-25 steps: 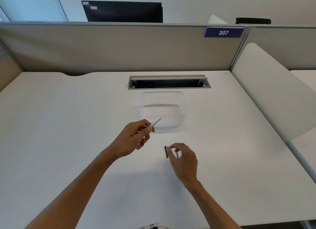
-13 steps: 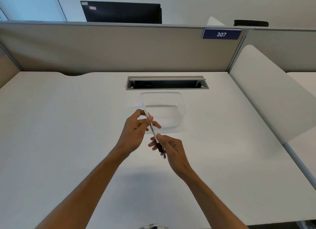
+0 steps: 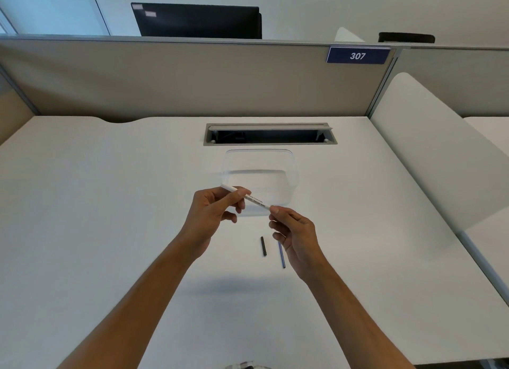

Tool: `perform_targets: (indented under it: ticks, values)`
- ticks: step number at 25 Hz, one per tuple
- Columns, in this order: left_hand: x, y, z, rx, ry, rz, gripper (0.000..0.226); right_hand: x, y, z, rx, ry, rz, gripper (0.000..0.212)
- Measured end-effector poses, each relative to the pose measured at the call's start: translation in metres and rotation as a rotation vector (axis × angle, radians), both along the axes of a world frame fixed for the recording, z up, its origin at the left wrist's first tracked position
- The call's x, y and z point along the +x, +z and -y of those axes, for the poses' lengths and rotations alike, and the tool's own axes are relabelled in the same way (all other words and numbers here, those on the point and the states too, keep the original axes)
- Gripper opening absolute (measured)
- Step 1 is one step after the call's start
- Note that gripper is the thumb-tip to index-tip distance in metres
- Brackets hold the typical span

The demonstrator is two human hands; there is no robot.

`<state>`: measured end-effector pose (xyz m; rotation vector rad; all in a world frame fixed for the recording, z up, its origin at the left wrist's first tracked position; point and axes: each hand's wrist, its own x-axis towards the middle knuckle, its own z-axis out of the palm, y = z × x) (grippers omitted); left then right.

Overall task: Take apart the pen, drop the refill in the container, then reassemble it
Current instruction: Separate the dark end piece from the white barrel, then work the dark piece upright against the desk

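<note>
Since half a second ago the dark cap point(image 3: 264, 246) has left the right hand point(image 3: 296, 235) and lies on the desk point(image 3: 96, 203) at lower centre, just beside the slim bluish refill point(image 3: 281, 254), which the right hand partly covers; both hands have swung the white barrel point(image 3: 254, 200) from steeply tilted to nearly level. Left hand point(image 3: 212, 213) pinches the barrel's upper-left end between thumb and fingers. Right hand pinches the lower-right end at the fingertips, other fingers curled. Barrel sits at frame centre, in front of the clear container point(image 3: 260, 159), which looks empty. Container stands just below the grey cable slot point(image 3: 270, 134). Blue plate "307" point(image 3: 358, 55) at upper right on the partition.

Step, by my reading: disassembly done or nearly so; refill not yet in the container. Whether the right hand is pulling a further part off the barrel end cannot be told.

Next move calls for freeing the right hand, picking the thin refill off the flat desk with a fingertip pinch, and carrying it up-frame over the container rim. The refill may roll when nudged.
</note>
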<state>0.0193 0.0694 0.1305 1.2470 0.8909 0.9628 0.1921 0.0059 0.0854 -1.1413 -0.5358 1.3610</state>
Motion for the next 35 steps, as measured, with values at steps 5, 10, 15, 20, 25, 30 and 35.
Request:
perform_targets:
  ticks: [5, 10, 15, 20, 25, 30, 35]
  values:
    - [0.001, -0.009, 0.003, -0.067, 0.018, 0.029, 0.019, -0.009, -0.004, -0.004, -0.070, -0.078, -0.267, 0.004]
    - [0.004, -0.022, 0.009, -0.085, -0.035, 0.012, 0.021, -0.022, -0.004, -0.007, -0.041, -0.072, -0.161, 0.004]
    - [-0.009, -0.044, 0.007, -0.044, 0.007, -0.106, 0.028, -0.023, -0.010, -0.012, -0.009, -0.169, 0.120, 0.005]
    - [-0.039, -0.096, -0.001, 0.139, 0.154, -0.582, 0.031, -0.020, -0.025, -0.011, 0.162, -0.171, 0.403, 0.008]
    - [-0.070, -0.147, 0.001, 0.449, 0.014, -1.192, 0.059, -0.024, -0.043, -0.010, 0.228, -0.078, 0.811, 0.005]
    - [-0.077, -0.161, 0.005, 0.500, -0.005, -1.298, 0.086, -0.027, -0.059, -0.006, 0.270, 0.104, 1.305, 0.012]
    - [-0.076, -0.164, 0.006, 0.505, 0.013, -1.302, 0.078, -0.028, -0.050, -0.009, 0.260, 0.096, 1.370, 0.012]
